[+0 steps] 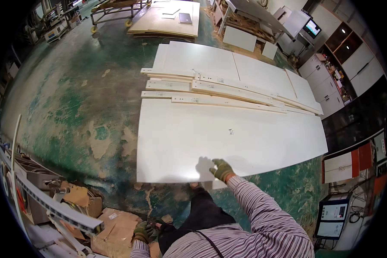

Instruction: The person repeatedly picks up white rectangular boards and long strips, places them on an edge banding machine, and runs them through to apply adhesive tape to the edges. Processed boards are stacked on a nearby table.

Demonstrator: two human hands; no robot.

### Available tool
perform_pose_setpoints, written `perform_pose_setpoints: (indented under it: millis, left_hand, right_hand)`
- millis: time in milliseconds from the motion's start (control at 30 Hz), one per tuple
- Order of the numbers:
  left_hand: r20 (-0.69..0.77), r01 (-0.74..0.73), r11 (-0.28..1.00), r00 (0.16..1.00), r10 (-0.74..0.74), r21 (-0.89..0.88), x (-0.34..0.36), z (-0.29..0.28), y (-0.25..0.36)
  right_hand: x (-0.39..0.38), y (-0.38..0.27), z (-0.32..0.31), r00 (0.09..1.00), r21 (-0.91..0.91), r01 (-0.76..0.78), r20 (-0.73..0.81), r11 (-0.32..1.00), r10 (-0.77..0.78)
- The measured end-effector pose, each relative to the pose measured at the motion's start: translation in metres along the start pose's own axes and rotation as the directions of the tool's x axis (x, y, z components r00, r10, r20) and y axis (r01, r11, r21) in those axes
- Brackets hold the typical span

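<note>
One gloved left hand (142,232) is held low by the cardboard (116,234); whether anything is gripped by it cannot be told. The gloved right hand (222,170), fingers loosely parted and nothing grasped, is held at the near edge of a white panel (189,137), laid flat ahead. White strips (210,101) are piled along its far side. Farther off, pale sheets (159,23) are stacked.
</note>
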State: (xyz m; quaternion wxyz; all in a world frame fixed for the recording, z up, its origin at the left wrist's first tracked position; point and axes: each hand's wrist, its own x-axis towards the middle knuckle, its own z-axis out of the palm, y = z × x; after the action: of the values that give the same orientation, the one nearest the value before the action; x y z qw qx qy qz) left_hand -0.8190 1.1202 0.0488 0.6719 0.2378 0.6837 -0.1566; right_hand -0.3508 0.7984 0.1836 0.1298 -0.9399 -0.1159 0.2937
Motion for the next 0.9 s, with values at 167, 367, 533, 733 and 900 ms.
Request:
perform_pose_setpoints:
  millis: [167,367,533,733,900]
  left_hand:
    - [0.055,0.096,0.974,0.995,-0.086,-0.204,0.014,0.141,0.025]
    - [0.467,-0.672,0.528,0.741,0.483,0.520,0.030,0.336,0.078]
    - [0.428,-0.548,0.666,0.830,0.358,0.506,0.018,0.431,0.113]
    - [0.446,-0.464,0.795,0.851,0.277,0.392,-0.002,0.484,0.130]
    - [0.559,-0.474,0.801,0.800,0.217,0.366,-0.027,0.555,0.167]
  right_hand:
    - [0.193,0.073,-0.111,0.977,-0.113,-0.063,-0.211,0.992,0.038]
    - [0.380,0.128,-0.209,0.924,-0.308,-0.062,-0.378,0.949,-0.062]
    - [0.463,0.143,-0.245,0.954,-0.429,-0.150,-0.298,0.891,0.018]
    - [0.486,0.152,-0.236,0.894,-0.615,-0.243,-0.442,0.750,-0.073]
    - [0.443,0.124,-0.260,0.965,-0.742,-0.146,-0.253,0.654,-0.072]
